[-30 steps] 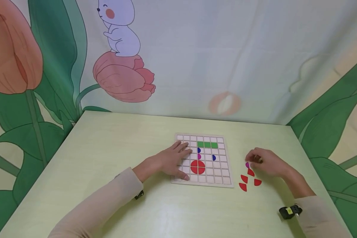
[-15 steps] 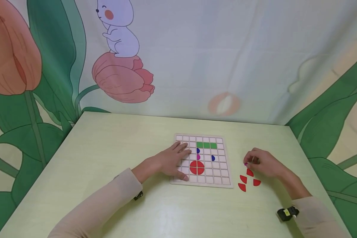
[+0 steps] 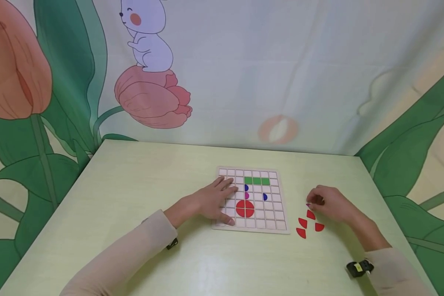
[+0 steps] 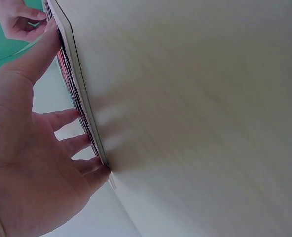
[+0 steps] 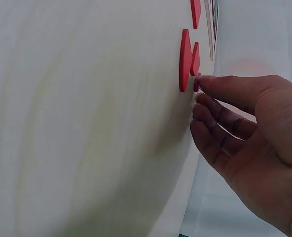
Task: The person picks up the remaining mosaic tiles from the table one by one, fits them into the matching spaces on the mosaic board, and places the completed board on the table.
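Behind a pale tabletop (image 3: 151,255), a cloth backdrop (image 3: 222,74) printed with tulips is hung. At the right hand (image 3: 327,201), a small magenta piece (image 3: 308,204) is pinched between thumb and fingertip, the remaining fingers being bent inward; whether the tabletop is touched by it cannot be told. Though largely hidden, the piece is judged light, stiff and thin, perhaps slippery, hardly fragile, and best taken by opposite edges. Just nearer, four red quarter-discs (image 3: 319,227) are laid loose; similar handling is to be expected. To the left, a gridded board (image 3: 270,215) is touched along its left side by the spread, nearly straight fingers of the left hand (image 3: 214,201), by which nothing is gripped. Three green squares (image 3: 257,181), two blue half-discs (image 3: 265,197), a magenta half-disc (image 3: 246,196) and a four-part red disc (image 3: 241,204) are borne on the board, which is presumably rigid and best steadied by its rim.
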A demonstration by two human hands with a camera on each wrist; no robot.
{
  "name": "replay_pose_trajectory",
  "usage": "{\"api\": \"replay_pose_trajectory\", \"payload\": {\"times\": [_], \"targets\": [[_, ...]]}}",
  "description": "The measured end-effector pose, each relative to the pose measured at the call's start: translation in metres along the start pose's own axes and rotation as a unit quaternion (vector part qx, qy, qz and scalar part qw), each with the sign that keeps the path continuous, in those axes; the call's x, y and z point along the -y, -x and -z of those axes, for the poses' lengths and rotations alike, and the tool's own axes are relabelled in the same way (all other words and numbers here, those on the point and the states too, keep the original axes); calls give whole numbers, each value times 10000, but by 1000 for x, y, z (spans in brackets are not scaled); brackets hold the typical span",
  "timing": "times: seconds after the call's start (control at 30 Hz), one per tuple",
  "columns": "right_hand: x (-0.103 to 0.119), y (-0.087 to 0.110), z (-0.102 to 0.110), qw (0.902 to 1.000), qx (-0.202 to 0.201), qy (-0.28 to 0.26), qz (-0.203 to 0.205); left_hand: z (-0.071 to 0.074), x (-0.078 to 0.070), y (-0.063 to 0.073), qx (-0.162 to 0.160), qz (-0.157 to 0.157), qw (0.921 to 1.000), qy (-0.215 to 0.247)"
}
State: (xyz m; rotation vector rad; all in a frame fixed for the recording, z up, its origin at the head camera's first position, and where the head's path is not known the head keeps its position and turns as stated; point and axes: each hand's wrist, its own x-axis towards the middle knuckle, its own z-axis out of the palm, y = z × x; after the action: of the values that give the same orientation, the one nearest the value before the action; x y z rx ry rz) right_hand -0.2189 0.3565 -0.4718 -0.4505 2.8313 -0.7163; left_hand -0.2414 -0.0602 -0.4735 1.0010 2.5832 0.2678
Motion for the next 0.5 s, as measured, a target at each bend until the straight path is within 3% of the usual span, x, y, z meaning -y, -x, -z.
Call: {"api": "replay_pose_trajectory", "payload": {"times": [0.5], "targets": [[5, 1, 0, 9998, 77, 171, -61, -1, 0, 0, 4, 28, 10000, -91]]}}
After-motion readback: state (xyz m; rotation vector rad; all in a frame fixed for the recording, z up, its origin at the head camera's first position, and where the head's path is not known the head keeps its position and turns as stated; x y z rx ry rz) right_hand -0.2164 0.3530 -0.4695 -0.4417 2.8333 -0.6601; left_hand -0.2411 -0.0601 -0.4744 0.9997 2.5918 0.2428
